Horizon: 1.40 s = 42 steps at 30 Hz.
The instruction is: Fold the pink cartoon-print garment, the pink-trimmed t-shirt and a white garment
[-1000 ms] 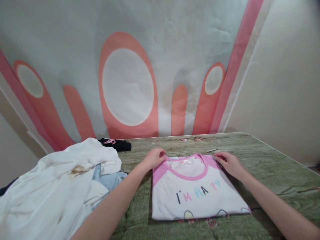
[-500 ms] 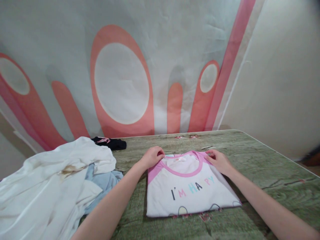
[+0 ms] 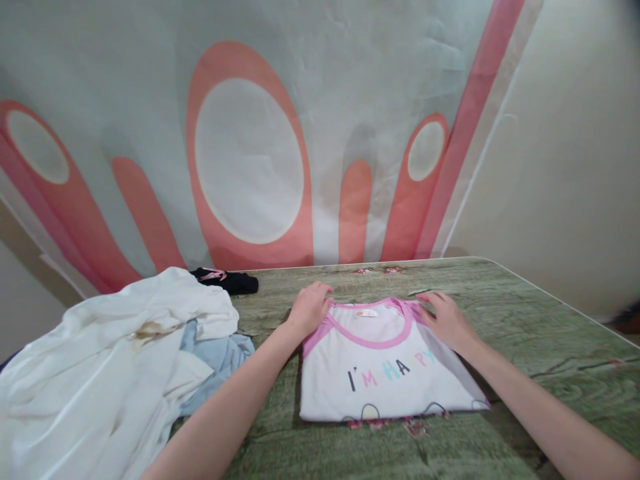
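A folded white T-shirt [image 3: 385, 373] with pink shoulders, a pink collar and the letters "I'M HAPPY" lies flat on the green wood-grain table [image 3: 525, 333]. My left hand [image 3: 311, 308] rests palm down on its left shoulder corner, fingers stretched out. On the right shoulder corner lies my right hand [image 3: 447, 319], also flat with the fingers extended. Neither hand grips the cloth; both press on it.
A crumpled white garment [image 3: 105, 367] with a brown stain lies heaped at the left, over a light blue piece of cloth [image 3: 220, 353]. A small black item [image 3: 230, 280] sits at the table's back edge. A wall hanging with orange ovals rises behind.
Both hands went from pinching the T-shirt's shoulder corners to lying flat on them. The view shifted slightly.
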Available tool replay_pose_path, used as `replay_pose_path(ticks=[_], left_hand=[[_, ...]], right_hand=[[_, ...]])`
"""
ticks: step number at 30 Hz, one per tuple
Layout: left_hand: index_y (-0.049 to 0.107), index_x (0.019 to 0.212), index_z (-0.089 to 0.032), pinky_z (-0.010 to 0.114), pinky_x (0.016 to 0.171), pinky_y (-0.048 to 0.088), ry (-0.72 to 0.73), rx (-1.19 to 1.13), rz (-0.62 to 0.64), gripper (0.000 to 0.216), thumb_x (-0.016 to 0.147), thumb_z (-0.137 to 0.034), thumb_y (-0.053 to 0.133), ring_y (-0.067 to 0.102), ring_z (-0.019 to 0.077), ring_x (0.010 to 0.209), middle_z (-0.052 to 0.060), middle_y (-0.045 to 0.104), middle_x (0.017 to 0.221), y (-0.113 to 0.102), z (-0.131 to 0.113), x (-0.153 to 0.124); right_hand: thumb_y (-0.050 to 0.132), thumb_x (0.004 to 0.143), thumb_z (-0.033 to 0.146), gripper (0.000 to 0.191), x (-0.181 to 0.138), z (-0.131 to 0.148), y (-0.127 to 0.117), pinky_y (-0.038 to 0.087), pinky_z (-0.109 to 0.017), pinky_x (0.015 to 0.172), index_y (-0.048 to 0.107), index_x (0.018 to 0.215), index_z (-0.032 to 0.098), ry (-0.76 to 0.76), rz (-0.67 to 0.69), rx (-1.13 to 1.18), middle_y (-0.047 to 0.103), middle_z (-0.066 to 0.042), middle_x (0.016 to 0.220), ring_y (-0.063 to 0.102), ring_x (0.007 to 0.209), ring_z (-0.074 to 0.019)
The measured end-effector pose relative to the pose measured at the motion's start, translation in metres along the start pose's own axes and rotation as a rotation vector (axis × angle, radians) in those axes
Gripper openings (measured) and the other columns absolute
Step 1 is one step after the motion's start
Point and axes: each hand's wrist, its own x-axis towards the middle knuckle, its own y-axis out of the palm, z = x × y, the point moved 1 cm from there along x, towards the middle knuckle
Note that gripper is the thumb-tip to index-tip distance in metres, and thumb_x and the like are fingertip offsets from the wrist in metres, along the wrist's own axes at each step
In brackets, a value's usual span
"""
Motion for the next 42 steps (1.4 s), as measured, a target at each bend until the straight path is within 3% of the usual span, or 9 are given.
replay_pose_path(ticks=[3, 6, 9, 13, 23, 30, 34, 38, 42], left_hand=[[0.06, 0.098, -0.017, 0.03, 0.088, 0.038, 0.05, 0.045, 0.097, 0.028, 0.078, -0.006, 0.042, 0.054, 0.0189, 0.096, 0.007, 0.062, 0.1, -0.004, -0.012, -0.004], [0.057, 0.108, -0.016, 0.031, 0.092, 0.036, 0.099, 0.086, 0.238, 0.034, 0.081, -0.007, 0.039, 0.052, 0.0189, 0.104, 0.008, 0.059, 0.111, -0.002, -0.03, -0.013], [0.039, 0.131, -0.016, 0.038, 0.103, 0.023, 0.184, 0.126, 0.314, 0.042, 0.091, -0.027, 0.034, 0.034, 0.0225, 0.126, 0.01, 0.039, 0.137, 0.005, -0.047, -0.026], [0.022, 0.139, -0.021, 0.045, 0.106, 0.013, 0.197, 0.152, 0.375, 0.06, 0.09, -0.054, 0.026, 0.016, 0.0264, 0.133, 0.009, 0.022, 0.146, 0.016, -0.053, -0.035], [0.024, 0.139, -0.024, 0.044, 0.106, 0.012, 0.23, 0.211, 0.318, 0.06, 0.089, -0.058, 0.024, 0.019, 0.0253, 0.132, 0.008, 0.024, 0.145, 0.022, -0.03, -0.02], [0.025, 0.138, -0.019, 0.046, 0.106, 0.01, 0.147, 0.32, 0.268, 0.057, 0.091, -0.05, 0.027, 0.016, 0.0252, 0.134, 0.01, 0.022, 0.145, 0.011, -0.013, -0.008], [0.024, 0.139, -0.018, 0.043, 0.107, 0.011, 0.28, 0.269, 0.326, 0.049, 0.094, -0.038, 0.023, 0.015, 0.0217, 0.134, 0.009, 0.02, 0.146, 0.002, -0.04, -0.035], [0.021, 0.14, -0.021, 0.041, 0.107, 0.013, 0.413, 0.155, 0.447, 0.054, 0.093, -0.049, 0.019, 0.017, 0.0213, 0.134, 0.007, 0.02, 0.147, -0.003, -0.065, -0.072], [0.02, 0.14, -0.024, 0.044, 0.107, 0.01, 0.416, 0.146, 0.46, 0.06, 0.09, -0.056, 0.022, 0.014, 0.0243, 0.134, 0.007, 0.018, 0.147, -0.003, -0.068, -0.087]], right_hand=[[0.039, 0.086, 0.039, 0.043, -0.003, 0.02, 0.0, 0.033, -0.041, 0.1, 0.052, 0.119, 0.016, -0.208, 0.064, -0.017, 0.052, -0.011, 0.124, 0.043, 0.118, -0.0243], [0.033, 0.088, 0.047, 0.054, -0.012, 0.037, 0.004, 0.024, -0.044, 0.106, 0.04, 0.133, 0.017, -0.319, 0.238, -0.055, 0.037, -0.009, 0.14, 0.027, 0.131, -0.0244], [0.026, 0.089, 0.052, 0.059, -0.02, 0.044, 0.008, 0.019, -0.045, 0.108, 0.031, 0.138, 0.019, -0.338, 0.368, -0.115, 0.028, -0.007, 0.144, 0.023, 0.133, -0.0229], [0.023, 0.089, 0.054, 0.062, -0.023, 0.044, 0.01, 0.017, -0.043, 0.109, 0.028, 0.14, 0.019, -0.314, 0.39, -0.16, 0.026, -0.006, 0.145, 0.02, 0.134, -0.0211], [0.032, 0.09, 0.046, 0.052, -0.016, 0.039, -0.002, 0.022, -0.046, 0.108, 0.04, 0.133, 0.017, -0.346, 0.242, -0.01, 0.035, -0.009, 0.141, 0.027, 0.131, -0.023], [0.028, 0.093, 0.039, 0.044, -0.031, 0.063, -0.02, 0.023, -0.04, 0.109, 0.039, 0.134, 0.026, -0.495, 0.505, 0.164, 0.039, 0.0, 0.139, 0.029, 0.13, -0.0176], [0.029, 0.093, 0.043, 0.048, -0.035, 0.068, -0.023, 0.017, -0.043, 0.11, 0.028, 0.139, 0.027, -0.494, 0.589, 0.135, 0.03, 0.0, 0.144, 0.024, 0.132, -0.0184], [0.031, 0.092, 0.044, 0.054, -0.044, 0.075, -0.027, 0.013, -0.044, 0.111, 0.018, 0.141, 0.028, -0.538, 0.64, 0.087, 0.02, 0.0, 0.147, 0.017, 0.135, -0.0202], [0.035, 0.09, 0.048, 0.061, -0.066, 0.081, -0.031, 0.008, -0.048, 0.11, 0.009, 0.142, 0.029, -0.575, 0.676, 0.028, 0.012, 0.0, 0.149, 0.01, 0.136, -0.0225]])
